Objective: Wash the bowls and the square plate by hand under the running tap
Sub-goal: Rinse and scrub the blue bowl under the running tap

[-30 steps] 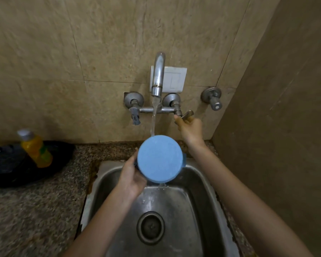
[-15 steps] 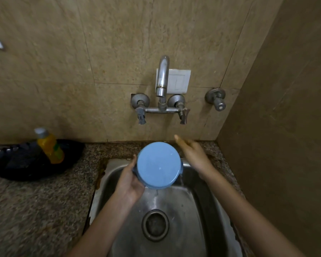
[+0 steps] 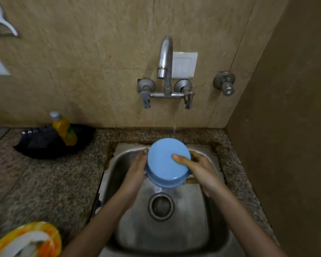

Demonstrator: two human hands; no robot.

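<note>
my left hand (image 3: 137,169) lies flat against the left wall of the blue bowl (image 3: 165,164), fingers straight and pointing up. my right hand (image 3: 200,167) grips the other side, thumb laid across the base, the other fingers out of sight round the rim. the bowl hangs between them, base toward me and tilted, over the back of the sink (image 3: 174,242) and just above the drain (image 3: 160,205).

the bowl looks wet and smooth, and only one hand truly clasps it. if that thumb slides, i think the bowl drops onto the steel and bounces. i see no stream under the tap (image 3: 165,56), only a few drops by the wall, so the inside may go unrinsed unless water runs.

the bowl's mouth faces away, so i cannot tell what it holds. a thin dribble leaves its lower rim. the sink shows a wet film and nothing more.

on the counter (image 3: 44,182) to the left, a black tray (image 3: 44,143) carries a leaning yellow bottle (image 3: 64,128). at the near corner sits a yellow-and-white dish (image 3: 26,240) with something blurred in it. i can't tell whether it is the square plate.
</note>
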